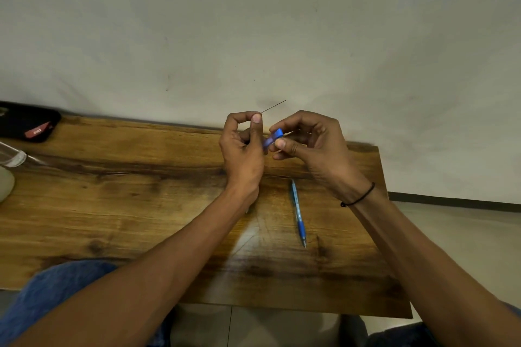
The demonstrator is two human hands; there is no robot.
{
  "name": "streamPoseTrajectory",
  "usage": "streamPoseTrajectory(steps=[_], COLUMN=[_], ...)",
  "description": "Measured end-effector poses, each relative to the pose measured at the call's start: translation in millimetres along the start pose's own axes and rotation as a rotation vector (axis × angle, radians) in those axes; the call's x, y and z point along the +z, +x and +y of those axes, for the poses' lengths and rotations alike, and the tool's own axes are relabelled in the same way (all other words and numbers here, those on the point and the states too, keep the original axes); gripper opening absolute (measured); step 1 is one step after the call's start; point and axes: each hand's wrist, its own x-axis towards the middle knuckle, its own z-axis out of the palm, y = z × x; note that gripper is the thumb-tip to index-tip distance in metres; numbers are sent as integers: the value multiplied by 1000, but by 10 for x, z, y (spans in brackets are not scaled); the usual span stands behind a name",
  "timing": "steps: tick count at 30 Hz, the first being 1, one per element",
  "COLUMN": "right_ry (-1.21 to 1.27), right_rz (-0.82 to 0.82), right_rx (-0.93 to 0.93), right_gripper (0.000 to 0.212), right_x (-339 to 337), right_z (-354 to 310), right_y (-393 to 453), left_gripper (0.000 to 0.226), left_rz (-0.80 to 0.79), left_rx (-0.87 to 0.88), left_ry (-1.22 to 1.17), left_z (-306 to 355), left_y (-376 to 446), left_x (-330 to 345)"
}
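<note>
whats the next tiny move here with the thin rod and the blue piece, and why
Probably lift the blue piece, pinched in the right hand, toward the free tip of the thin rod that the left hand pinches. The rod points up and right, and the piece sits below it, not lined up.

A wooden table (141, 205) with dark grain streaks stands with its far edge against a pale wall. A blue pen (298, 213) lies flat on its right part, near the right edge, tip toward the near edge and slightly tilted. By the far left corner rests a black pouch (25, 124) with a red tag. Nearer along the left edge sit a clear glassy thing (14, 156) and a pale rounded thing (5, 183), both cut off
</note>
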Motion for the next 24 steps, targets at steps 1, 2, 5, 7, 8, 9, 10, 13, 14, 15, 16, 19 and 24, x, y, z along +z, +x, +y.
streamPoseTrajectory(steps=[1, 2, 5, 7, 8, 9, 10, 13, 14, 15, 16, 19, 24], right_ry=[-20, -32, -55, -106, -143, -178, -210, -367, -453, -545, -631, -841, -1093], right_rz=[12, 22, 37, 60, 82, 107, 134, 193, 200, 203, 203, 153, 51], right_rx=[-18, -28, -44, -62, -67, -67, -65, -33, -19, -11, -8, -6, -20], right_gripper=[18, 17, 16, 17, 18, 18, 18, 13, 13, 14, 18, 24, 18], right_x=[16, 28, 28, -4, -31, -63, -104, -249, -286, -314, -332, -334, -320], right_z=[10, 18, 24, 6, -8, -23, -34, -28, -8, 20, 54, 167, 373], right_y=[-2, -4, -5, 13, 26, 38, 50, 73, 73, 66, 53, 3, -52], left_gripper=[13, 16, 22, 20, 18, 17, 15, 14, 14, 14, 13, 10, 8], left_rz=[-19, -37, -70, -62, -53, -42, -28, 5, 9, 10, 9, 1, -16], left_rx=[-21, -39, -71, -77, -74, -72, -76, -105, -111, -114, -114, -107, -111], left_ry=[-13, -25, -54, -53, -41, -28, -21, -30, -33, -35, -33, -15, -3], left_z=[-7, -12, -11, 1, 2, 3, 2, -6, -7, -7, -7, -5, 9], left_y=[-4, -8, -16, -13, -9, -3, 3, 22, 24, 23, 22, 18, 10], left_x=[5, 8, 14, 15, 17, 17, 17, 18, 18, 21, 24, 24, 15])
